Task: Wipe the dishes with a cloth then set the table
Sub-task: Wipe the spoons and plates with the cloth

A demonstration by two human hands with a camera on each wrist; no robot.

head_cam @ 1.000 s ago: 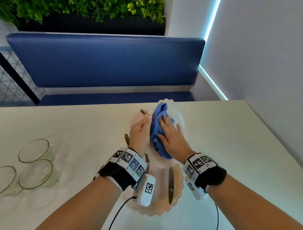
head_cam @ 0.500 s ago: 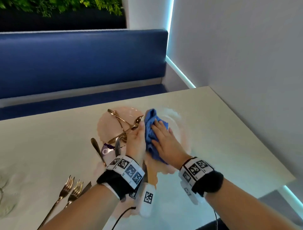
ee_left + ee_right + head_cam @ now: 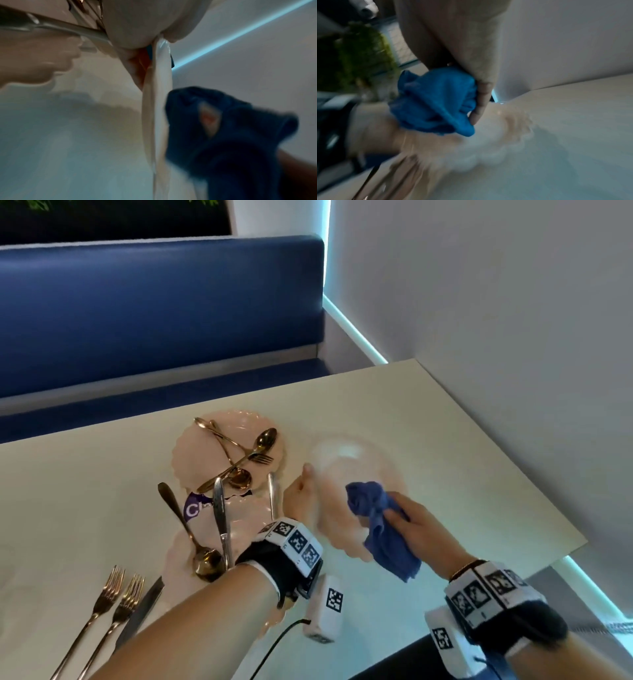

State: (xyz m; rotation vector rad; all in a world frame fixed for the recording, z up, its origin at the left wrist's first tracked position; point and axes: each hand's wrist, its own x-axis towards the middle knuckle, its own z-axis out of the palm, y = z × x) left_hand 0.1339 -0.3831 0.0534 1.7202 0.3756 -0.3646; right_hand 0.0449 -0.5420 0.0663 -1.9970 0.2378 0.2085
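Note:
My left hand [image 3: 303, 498] grips the left rim of a pale pink scalloped plate [image 3: 352, 463], held tilted above the table and blurred by motion. In the left wrist view the plate [image 3: 157, 108] shows edge-on, pinched between thumb and fingers. My right hand [image 3: 407, 525] clutches a bunched blue cloth [image 3: 376, 525] against the plate's lower right face. The right wrist view has that cloth [image 3: 436, 102] wadded under my fingers [image 3: 481, 102], over the blurred plate [image 3: 488, 142].
A second pink plate [image 3: 191, 453] carries gold spoons and a fork [image 3: 253, 455]. A third plate [image 3: 246, 515] nearer me holds knives and a spoon [image 3: 205, 563]. Two forks [image 3: 113, 587] and a knife [image 3: 144, 607] lie front left. The table's right edge [image 3: 513, 467] is close; a blue bench [image 3: 154, 313] stands behind.
The view has swung right and down, and the glass bowls have left it. The plate has moved right, away from the others. The cloth has slid from the plate's middle toward its lower right.

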